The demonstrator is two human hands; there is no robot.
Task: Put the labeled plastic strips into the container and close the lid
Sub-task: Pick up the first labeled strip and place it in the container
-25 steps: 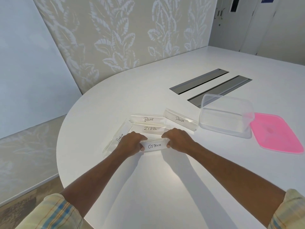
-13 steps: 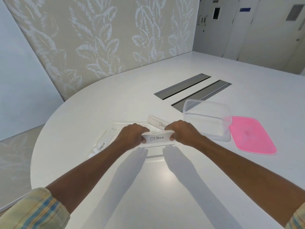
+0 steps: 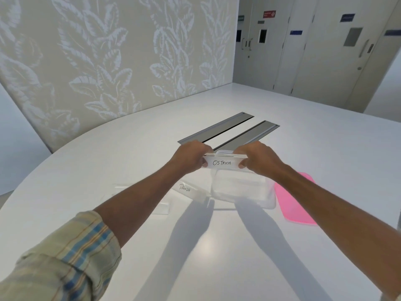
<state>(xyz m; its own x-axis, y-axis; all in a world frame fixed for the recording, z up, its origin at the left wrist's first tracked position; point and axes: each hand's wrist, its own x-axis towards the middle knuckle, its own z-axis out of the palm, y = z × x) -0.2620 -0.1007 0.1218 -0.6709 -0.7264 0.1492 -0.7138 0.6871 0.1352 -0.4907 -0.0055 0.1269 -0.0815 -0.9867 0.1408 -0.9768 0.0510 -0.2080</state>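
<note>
A clear plastic strip labeled OSTRICH (image 3: 222, 163) is held in the air, level, over the far side of the clear container (image 3: 243, 190). My left hand (image 3: 189, 156) grips its left end and my right hand (image 3: 257, 157) grips its right end. The open container stands on the white table below my right forearm. Its pink lid (image 3: 293, 205) lies flat just to the right, partly hidden by my arm. A strip labeled PANDA (image 3: 188, 190) lies on the table left of the container. More clear strips (image 3: 162, 208) lie under my left forearm, mostly hidden.
Two grey slotted cable hatches (image 3: 230, 131) are set into the white table (image 3: 217, 257) beyond my hands. A leaf-patterned wall panel stands behind the table's curved left edge. Doors line the far right.
Both hands have lifted the OSTRICH strip off the table and carried it right, from beside the other strips to above the container. The camera view has tilted upward.
</note>
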